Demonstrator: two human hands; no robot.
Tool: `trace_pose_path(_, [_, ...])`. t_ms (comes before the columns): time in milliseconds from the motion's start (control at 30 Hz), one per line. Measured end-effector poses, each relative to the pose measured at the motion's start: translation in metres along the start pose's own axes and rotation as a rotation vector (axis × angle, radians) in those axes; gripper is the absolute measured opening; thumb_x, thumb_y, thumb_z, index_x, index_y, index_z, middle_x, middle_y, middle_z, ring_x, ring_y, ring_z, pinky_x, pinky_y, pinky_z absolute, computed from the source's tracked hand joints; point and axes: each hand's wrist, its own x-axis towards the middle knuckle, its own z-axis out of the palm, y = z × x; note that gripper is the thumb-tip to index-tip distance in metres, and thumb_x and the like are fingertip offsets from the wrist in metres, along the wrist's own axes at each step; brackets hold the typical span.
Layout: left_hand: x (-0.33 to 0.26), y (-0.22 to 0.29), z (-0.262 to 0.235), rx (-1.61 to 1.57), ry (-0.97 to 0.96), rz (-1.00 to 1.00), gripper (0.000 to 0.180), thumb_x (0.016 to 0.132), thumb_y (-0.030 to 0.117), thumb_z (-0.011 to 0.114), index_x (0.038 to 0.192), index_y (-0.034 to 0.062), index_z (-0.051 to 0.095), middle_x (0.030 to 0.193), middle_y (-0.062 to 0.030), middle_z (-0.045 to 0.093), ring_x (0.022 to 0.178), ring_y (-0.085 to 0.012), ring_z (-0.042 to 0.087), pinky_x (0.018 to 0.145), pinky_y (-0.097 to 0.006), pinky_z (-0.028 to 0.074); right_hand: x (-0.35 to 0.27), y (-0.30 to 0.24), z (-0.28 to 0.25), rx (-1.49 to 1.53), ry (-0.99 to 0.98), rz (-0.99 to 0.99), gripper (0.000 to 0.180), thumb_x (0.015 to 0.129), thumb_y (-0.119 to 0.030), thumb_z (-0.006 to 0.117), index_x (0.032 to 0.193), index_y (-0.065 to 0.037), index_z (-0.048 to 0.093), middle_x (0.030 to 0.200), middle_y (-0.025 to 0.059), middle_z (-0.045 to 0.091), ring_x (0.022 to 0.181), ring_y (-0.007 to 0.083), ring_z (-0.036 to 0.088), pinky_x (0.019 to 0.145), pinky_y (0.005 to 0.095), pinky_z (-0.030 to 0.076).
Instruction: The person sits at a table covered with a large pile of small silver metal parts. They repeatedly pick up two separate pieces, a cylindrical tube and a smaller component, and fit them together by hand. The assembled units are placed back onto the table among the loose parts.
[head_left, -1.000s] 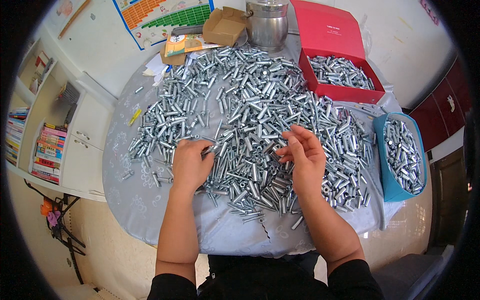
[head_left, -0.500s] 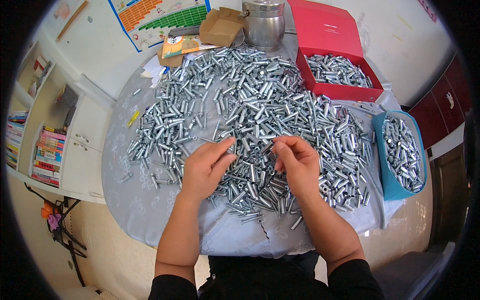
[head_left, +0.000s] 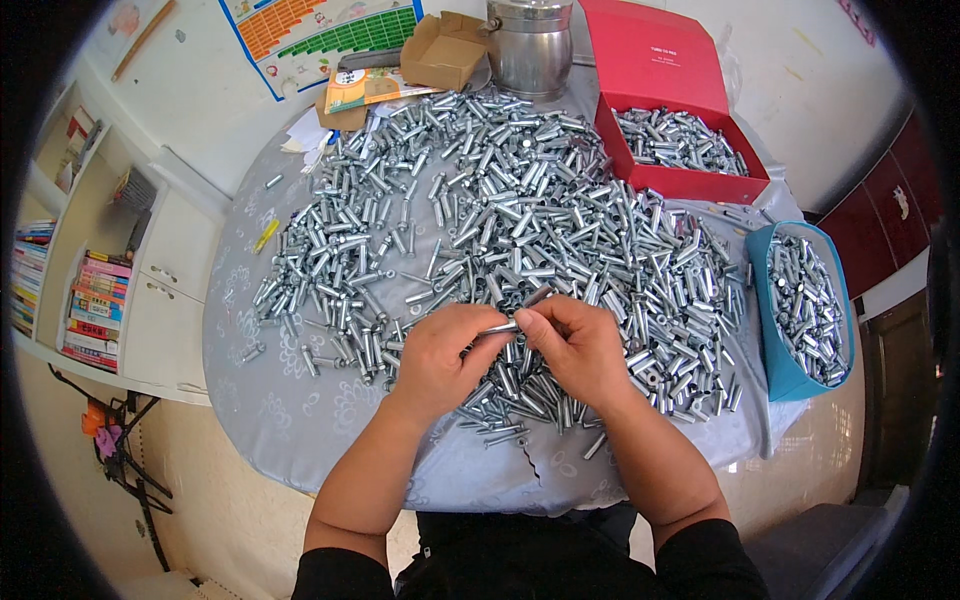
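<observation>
My two hands meet over the near part of a big pile of shiny metal bolts and sleeves [head_left: 560, 235]. Pinched in the fingers of my left hand [head_left: 435, 360] is a slim metal bolt [head_left: 499, 328], whose far end reaches the thumb tip of my right hand [head_left: 580, 350]. From the curled fingers of that hand a darker metal sleeve [head_left: 538, 296] sticks out, partly hidden. Whether the two pieces are joined is hidden by the fingertips. Loose bolts and sleeves lie all around both hands.
An open red box [head_left: 690, 185] and a teal fabric bin [head_left: 770, 340], both holding metal pieces, stand at the right. A steel pot [head_left: 530, 50] and a small cardboard box [head_left: 442, 52] are at the back. A yellow item [head_left: 266, 236] lies left on the grey tablecloth [head_left: 270, 420].
My hands were apart over the pile and have come together, moving slightly toward me. The bolt in my left hand now touches my right fingertips.
</observation>
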Motion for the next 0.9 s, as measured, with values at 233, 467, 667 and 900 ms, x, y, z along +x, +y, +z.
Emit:
trace_pose_path(233, [-0.003, -0.004, -0.001, -0.213, 0.005, -0.225, 0.022, 0.079, 0.002, 0.070, 0.102, 0.0023, 0.069, 0.085, -0.0090, 0.068, 0.076, -0.0167, 0.066, 0.064, -0.027, 0.053, 0.001, -0.003, -0.001, 0.200, 0.006, 0.169, 0.025, 0.092, -0.023, 0.064, 0.082, 0.000, 0.064, 0.063, -0.0008, 0.057, 0.054, 0.0051, 0.048, 0.048, 0.0231, 0.039])
trace_pose_path(467, [-0.007, -0.005, -0.001, -0.608, -0.047, -0.492, 0.018, 0.087, 0.004, 0.066, 0.103, -0.0043, 0.067, 0.085, -0.0108, 0.068, 0.068, -0.0125, 0.066, 0.062, -0.024, 0.055, 0.002, 0.001, -0.001, 0.344, -0.036, 0.170, 0.017, 0.092, -0.018, 0.063, 0.089, -0.002, 0.063, 0.064, -0.0043, 0.054, 0.053, 0.0022, 0.046, 0.048, 0.0186, 0.037])
trace_pose_path(667, [-0.008, -0.013, -0.002, -0.741, -0.011, -0.570, 0.020, 0.091, 0.008, 0.062, 0.107, -0.0044, 0.064, 0.083, -0.0101, 0.068, 0.069, -0.0141, 0.066, 0.063, -0.025, 0.056, 0.000, -0.009, 0.005, 0.509, 0.043, 0.067, 0.016, 0.091, -0.012, 0.064, 0.102, -0.001, 0.064, 0.074, -0.0034, 0.055, 0.057, 0.0031, 0.049, 0.051, 0.0188, 0.040])
trace_pose_path(900, [-0.006, -0.007, 0.000, -0.734, -0.030, -0.560, 0.021, 0.091, 0.010, 0.062, 0.107, -0.0041, 0.064, 0.082, -0.0093, 0.068, 0.067, -0.0132, 0.065, 0.062, -0.025, 0.055, 0.002, 0.000, -0.001, 0.404, -0.019, 0.122, 0.017, 0.091, -0.014, 0.064, 0.102, -0.001, 0.064, 0.077, -0.0007, 0.060, 0.058, 0.0029, 0.051, 0.051, 0.0184, 0.041])
